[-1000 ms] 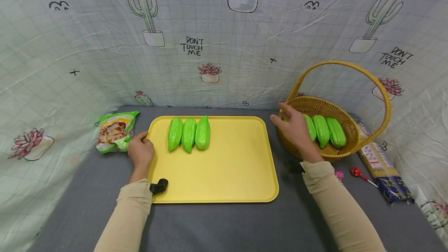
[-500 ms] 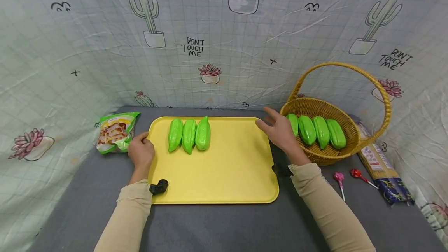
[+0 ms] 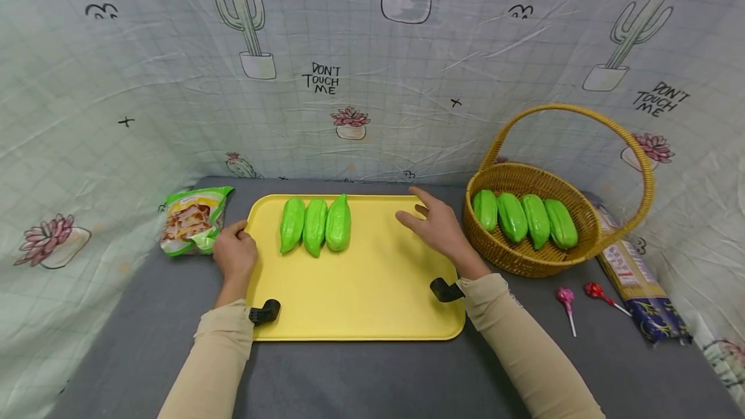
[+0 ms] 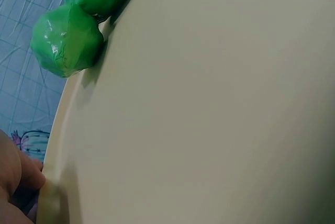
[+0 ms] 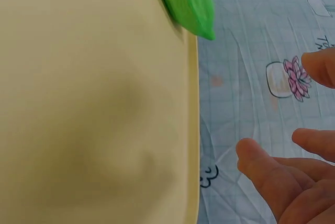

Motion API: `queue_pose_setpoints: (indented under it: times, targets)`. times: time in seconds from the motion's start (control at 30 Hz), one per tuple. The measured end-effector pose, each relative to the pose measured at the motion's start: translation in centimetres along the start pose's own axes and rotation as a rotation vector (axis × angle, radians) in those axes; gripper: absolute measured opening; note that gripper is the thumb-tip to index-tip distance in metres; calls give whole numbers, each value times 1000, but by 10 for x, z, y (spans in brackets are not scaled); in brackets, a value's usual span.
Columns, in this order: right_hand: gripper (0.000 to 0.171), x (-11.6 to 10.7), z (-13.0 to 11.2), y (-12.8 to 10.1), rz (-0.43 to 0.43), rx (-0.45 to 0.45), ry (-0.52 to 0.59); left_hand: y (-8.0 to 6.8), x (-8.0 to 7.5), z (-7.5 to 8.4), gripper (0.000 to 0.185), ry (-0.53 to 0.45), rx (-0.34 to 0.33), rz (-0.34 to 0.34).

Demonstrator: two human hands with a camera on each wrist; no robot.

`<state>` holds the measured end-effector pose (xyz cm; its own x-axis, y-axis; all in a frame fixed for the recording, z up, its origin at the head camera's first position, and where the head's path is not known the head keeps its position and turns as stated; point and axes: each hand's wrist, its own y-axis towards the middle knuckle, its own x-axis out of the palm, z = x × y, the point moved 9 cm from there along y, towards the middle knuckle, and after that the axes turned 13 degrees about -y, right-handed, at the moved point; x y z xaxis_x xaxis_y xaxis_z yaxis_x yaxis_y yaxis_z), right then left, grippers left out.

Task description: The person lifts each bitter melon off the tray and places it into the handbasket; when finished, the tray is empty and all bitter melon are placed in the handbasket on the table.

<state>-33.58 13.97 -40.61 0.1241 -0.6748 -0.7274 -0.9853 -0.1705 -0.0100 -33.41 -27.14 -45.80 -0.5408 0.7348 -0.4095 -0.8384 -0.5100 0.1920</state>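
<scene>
Three glossy green star fruits (image 3: 315, 226) lie side by side on the yellow tray (image 3: 372, 290), near its back left. My left hand (image 3: 235, 252) grips the tray's left edge; in the left wrist view a fingertip (image 4: 34, 178) shows at the rim. Over the tray's right part hovers my right hand (image 3: 436, 228), holding nothing, fingers spread and apart in the right wrist view. To its right stands a wicker basket (image 3: 526, 267) with a tall hoop handle, several more green star fruits (image 3: 512, 217) lying in a row inside it.
A green food packet (image 3: 194, 220) lies beside the left hand. Right of the basket is a long packet of noodles (image 3: 637, 283). A pink lollipop (image 3: 565, 297) and a red lollipop (image 3: 595, 290) lie in front of the basket. A patterned cloth (image 3: 361, 63) hangs behind.
My right hand has moved left from the basket's rim to above the tray's right part, still holding nothing. The left hand and the fruits have stayed in place.
</scene>
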Motion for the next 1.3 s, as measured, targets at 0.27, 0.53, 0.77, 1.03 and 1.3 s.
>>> queue_pose_setpoints:
  times: [0.27, 0.53, 0.77, 1.03, 1.3]
  targets:
    - [75, 23, -15, 5, -46, -19, 24, 0, -1, 0, 41, -5, 0, 3]
    - [78, 49, -28, 14, -84, 0, 13, 0, -1, -1, 41, -8, -5, 6]
    - [83, 67, -31, 20, -99, -3, 19, -1, 0, 0, 42, -12, -14, -8]
    - [83, 82, -32, 26, -91, 7, 48, 0, 0, 0, 41, -8, 4, 2]
    - [87, 94, -41, 34, -92, -1, 62, 2, -1, -1, 41, -17, 17, 16]
